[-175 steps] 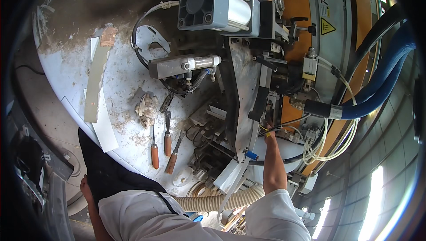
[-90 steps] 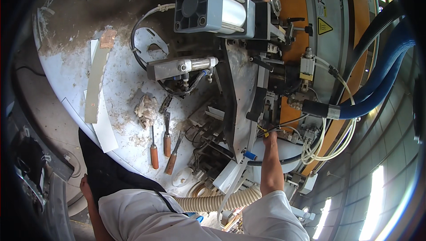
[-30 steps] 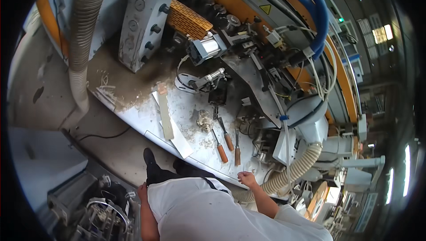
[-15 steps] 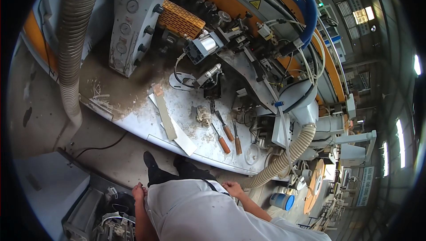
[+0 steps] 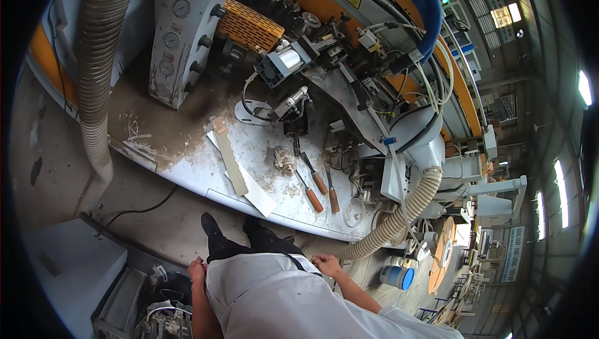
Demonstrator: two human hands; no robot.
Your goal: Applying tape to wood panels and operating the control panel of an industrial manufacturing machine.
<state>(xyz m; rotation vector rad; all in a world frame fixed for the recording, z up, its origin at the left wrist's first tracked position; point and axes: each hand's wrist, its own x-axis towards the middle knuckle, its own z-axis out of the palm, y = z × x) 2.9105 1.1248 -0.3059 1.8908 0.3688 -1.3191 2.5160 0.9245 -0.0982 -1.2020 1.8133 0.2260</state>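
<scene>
Beside my left hip, my left hand (image 5: 197, 269) hangs with its fingers curled in. Anything inside it is too small to make out. My right hand (image 5: 327, 265) rests by the right side of my waist, close to a dark strap (image 5: 297, 263), its fingers bent and partly hidden. Neither hand touches the white machine bed (image 5: 293, 219) in front of me. On that bed lie several tools with wooden handles, among them one with an orange-brown handle (image 5: 314, 200). A crumpled pale rag (image 5: 284, 160) lies left of them, and two flat strips (image 5: 232, 163) cross each other farther left.
A grey control box with gauges (image 5: 178, 39) stands at the back left, beside a ribbed hose (image 5: 103, 58). Another ribbed hose (image 5: 409, 211) curves down at the right. A blue-and-white bucket (image 5: 397, 277) is on the floor. A grey cabinet (image 5: 72, 264) stands at the lower left.
The view has shifted slightly, so the machine sits a little farther left and higher. Both hands stay almost where they were, and the tools and strips have not moved on the bed.
</scene>
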